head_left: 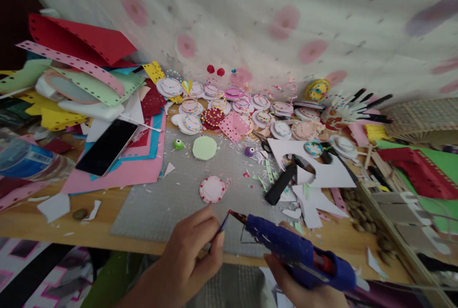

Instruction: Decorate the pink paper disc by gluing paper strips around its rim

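My left hand is closed in a pinch on slim, pointed tweezers, whose tip bears a tiny red piece. A blue hot glue gun is in my right hand, its nozzle pointing left, right beside that red piece; whether they touch I cannot tell. Just beyond both hands, a round pale pink paper piece edged with red dots lies on the grey cutting mat. Farther back on the mat is a light green paper disc.
Several small decorated paper hats crowd the back. A phone rests on coloured paper at left, near a plastic bottle. Right of the mat are a black-handled tool, cut white card and a wooden tray.
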The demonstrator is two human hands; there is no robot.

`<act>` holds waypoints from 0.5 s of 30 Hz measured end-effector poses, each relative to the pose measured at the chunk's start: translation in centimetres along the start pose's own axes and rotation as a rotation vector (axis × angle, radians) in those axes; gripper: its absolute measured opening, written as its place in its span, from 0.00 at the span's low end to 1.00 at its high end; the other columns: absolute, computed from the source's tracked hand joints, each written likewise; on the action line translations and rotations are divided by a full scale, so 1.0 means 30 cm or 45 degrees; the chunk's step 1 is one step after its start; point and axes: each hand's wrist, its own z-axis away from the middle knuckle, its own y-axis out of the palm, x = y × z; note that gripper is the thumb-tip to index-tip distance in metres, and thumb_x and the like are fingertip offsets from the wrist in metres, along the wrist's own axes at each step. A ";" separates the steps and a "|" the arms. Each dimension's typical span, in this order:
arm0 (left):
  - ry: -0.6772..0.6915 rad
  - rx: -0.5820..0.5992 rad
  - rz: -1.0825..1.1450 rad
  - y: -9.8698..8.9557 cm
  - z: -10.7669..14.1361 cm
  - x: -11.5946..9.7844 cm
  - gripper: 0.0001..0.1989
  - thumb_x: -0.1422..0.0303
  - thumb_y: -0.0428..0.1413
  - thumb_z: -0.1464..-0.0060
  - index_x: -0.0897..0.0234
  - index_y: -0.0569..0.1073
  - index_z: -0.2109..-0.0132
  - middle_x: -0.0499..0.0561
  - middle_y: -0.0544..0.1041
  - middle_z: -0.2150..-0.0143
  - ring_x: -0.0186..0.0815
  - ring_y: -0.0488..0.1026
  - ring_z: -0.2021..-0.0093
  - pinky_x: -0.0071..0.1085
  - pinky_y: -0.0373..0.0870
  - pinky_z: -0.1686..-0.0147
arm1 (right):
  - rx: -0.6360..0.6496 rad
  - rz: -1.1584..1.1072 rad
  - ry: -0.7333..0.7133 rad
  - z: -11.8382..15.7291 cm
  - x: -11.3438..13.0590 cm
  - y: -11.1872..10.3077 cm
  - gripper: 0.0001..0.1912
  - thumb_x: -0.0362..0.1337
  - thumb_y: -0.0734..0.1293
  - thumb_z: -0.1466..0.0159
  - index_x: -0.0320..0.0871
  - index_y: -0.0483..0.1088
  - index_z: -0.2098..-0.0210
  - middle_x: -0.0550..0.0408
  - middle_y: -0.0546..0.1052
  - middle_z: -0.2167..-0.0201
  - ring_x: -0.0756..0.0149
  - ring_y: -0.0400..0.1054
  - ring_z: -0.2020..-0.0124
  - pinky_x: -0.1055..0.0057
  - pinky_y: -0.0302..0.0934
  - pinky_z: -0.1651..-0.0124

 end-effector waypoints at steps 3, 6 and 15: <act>-0.003 0.004 0.004 -0.001 0.000 -0.001 0.13 0.74 0.44 0.35 0.62 0.53 0.70 0.45 0.59 0.71 0.29 0.60 0.70 0.28 0.55 0.70 | -0.008 0.029 0.023 0.003 0.003 -0.003 0.06 0.40 0.66 0.43 0.47 0.69 0.75 0.60 0.70 0.84 0.66 0.68 0.82 0.74 0.63 0.80; -0.001 0.009 0.007 -0.003 -0.004 -0.004 0.13 0.73 0.43 0.35 0.62 0.53 0.70 0.45 0.58 0.71 0.29 0.60 0.71 0.28 0.55 0.70 | -0.006 0.025 0.030 0.000 0.004 -0.006 0.07 0.41 0.66 0.44 0.47 0.68 0.76 0.61 0.69 0.84 0.67 0.66 0.84 0.74 0.63 0.81; 0.016 0.008 -0.007 0.001 -0.005 0.001 0.14 0.74 0.42 0.35 0.62 0.52 0.71 0.45 0.58 0.71 0.30 0.60 0.71 0.29 0.54 0.71 | -0.009 -0.025 -0.011 -0.014 -0.005 0.002 0.06 0.41 0.66 0.45 0.47 0.68 0.76 0.59 0.70 0.84 0.66 0.65 0.84 0.74 0.64 0.82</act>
